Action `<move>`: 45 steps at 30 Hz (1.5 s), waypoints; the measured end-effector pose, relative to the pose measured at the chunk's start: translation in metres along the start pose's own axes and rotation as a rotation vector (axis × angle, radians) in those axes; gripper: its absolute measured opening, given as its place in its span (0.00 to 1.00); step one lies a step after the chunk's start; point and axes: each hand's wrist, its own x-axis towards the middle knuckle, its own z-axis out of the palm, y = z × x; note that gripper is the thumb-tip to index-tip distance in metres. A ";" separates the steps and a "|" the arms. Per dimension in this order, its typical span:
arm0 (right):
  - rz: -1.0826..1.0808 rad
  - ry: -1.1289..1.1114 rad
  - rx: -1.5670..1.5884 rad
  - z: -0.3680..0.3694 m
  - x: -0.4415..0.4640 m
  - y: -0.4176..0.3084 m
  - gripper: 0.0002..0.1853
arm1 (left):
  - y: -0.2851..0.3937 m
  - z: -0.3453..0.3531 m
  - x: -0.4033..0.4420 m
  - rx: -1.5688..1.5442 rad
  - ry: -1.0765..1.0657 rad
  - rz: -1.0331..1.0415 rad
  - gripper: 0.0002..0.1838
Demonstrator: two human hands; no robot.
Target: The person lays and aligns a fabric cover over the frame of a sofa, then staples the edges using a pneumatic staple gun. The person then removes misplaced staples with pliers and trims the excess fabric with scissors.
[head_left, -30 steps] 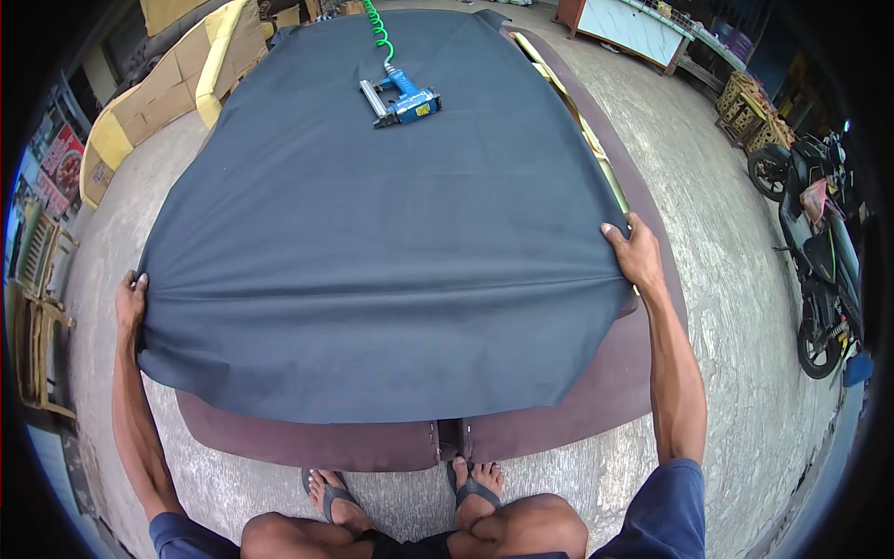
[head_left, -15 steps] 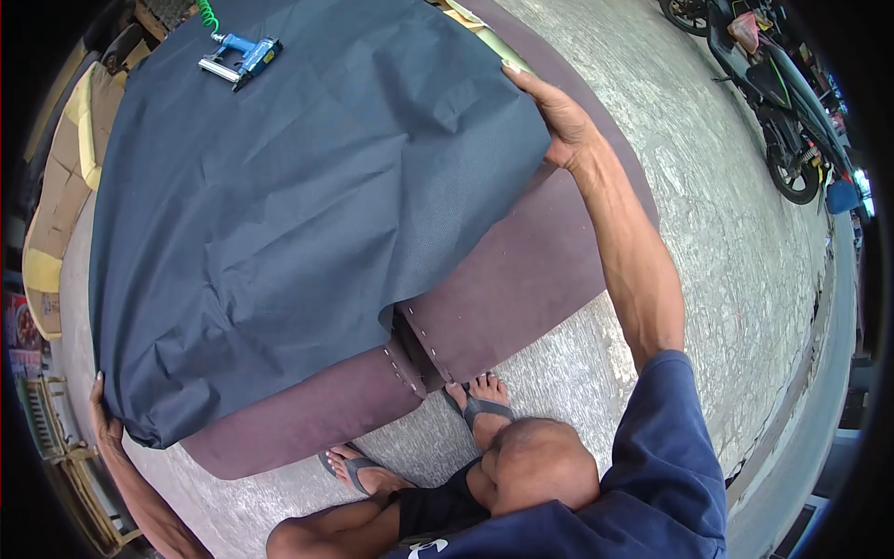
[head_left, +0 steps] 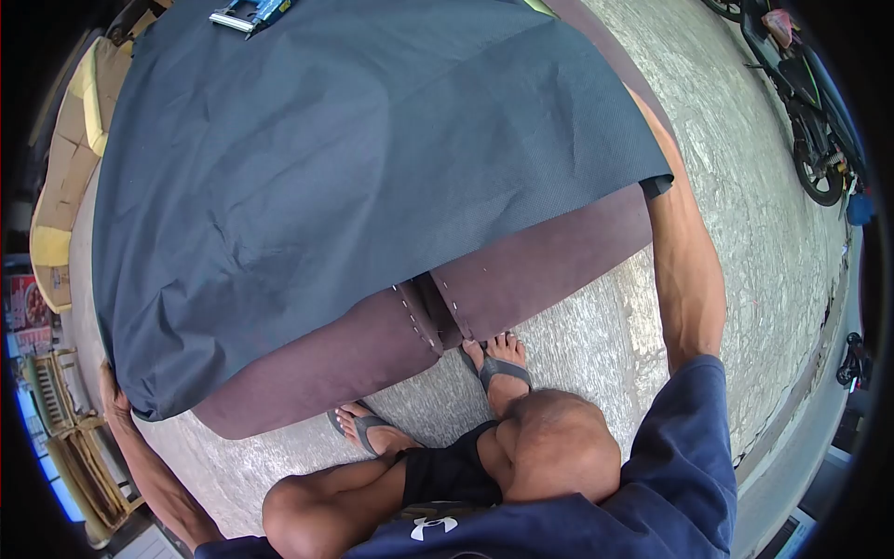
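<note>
A dark blue-grey cloth [head_left: 354, 140] lies spread over a piece of furniture upholstered in purple-brown [head_left: 307, 368], whose near edge shows below it with lines of staples by a central gap. My left hand [head_left: 114, 389] is at the cloth's left edge near its lower corner, its fingers mostly hidden. At the right, my right hand [head_left: 647, 104] is mostly under the cloth's edge, and its fingers cannot be seen. On the cloth at the top left rests a blue staple gun [head_left: 253, 13], cut off by the frame's edge.
My feet in sandals [head_left: 503, 368] stand on the concrete floor [head_left: 596, 326] close to the near edge. A motorcycle [head_left: 810, 112] is at the far right. Cardboard-and-foam furniture frames [head_left: 70, 177] stand at the left, with wooden chairs [head_left: 79, 456] below them.
The cloth's right part has come down and outward over the purple-brown upholstery. My right hand has gone from gripping the edge in view to being mostly covered. The view has shifted down.
</note>
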 end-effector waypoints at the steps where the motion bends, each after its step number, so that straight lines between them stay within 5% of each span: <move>1: 0.019 -0.042 0.001 -0.001 -0.002 0.001 0.31 | -0.002 0.000 0.006 0.056 0.025 0.020 0.33; 5: -0.097 -0.178 0.000 0.027 0.008 -0.004 0.32 | -0.009 0.006 0.020 0.264 0.147 0.119 0.31; 9: -0.186 0.068 -0.057 0.025 0.006 -0.014 0.24 | -0.008 0.019 0.025 0.413 0.215 0.175 0.30; 13: -0.169 0.014 -0.324 -0.017 0.004 -0.020 0.38 | -0.009 0.008 0.032 0.389 0.205 0.178 0.28; 16: -0.211 0.280 -0.731 -0.038 -0.007 -0.014 0.53 | -0.013 -0.010 0.040 0.352 0.176 0.167 0.27; 23: -0.266 0.532 -0.947 -0.065 0.019 0.032 0.51 | -0.018 -0.023 0.057 0.660 0.216 0.329 0.31; 26: -0.179 0.543 -0.975 -0.059 0.016 0.028 0.50 | 0.027 0.044 -0.010 0.689 0.284 0.109 0.33; 31: -0.058 0.415 -0.722 -0.067 0.008 0.005 0.51 | -0.011 -0.011 0.028 0.493 0.106 0.064 0.35; 35: -0.284 0.549 -0.985 -0.079 0.022 0.027 0.44 | -0.027 0.009 0.029 0.662 0.206 0.171 0.34; 36: -0.060 0.395 -0.965 -0.076 0.017 0.012 0.38 | -0.027 0.014 0.028 0.723 0.243 0.168 0.35; 39: -0.064 0.444 -1.307 -0.073 0.014 0.003 0.32 | -0.013 0.023 0.021 0.839 0.304 0.154 0.37; 40: -0.172 0.507 -1.568 -0.075 0.013 0.002 0.29 | -0.002 0.026 0.015 0.897 0.313 0.135 0.38; 44: -0.583 0.448 -1.444 -0.040 0.006 -0.012 0.32 | 0.050 0.066 -0.067 0.448 0.176 -0.054 0.43; 45: -0.560 0.206 -1.415 -0.022 0.002 -0.017 0.33 | 0.043 0.054 -0.065 0.444 0.188 -0.053 0.43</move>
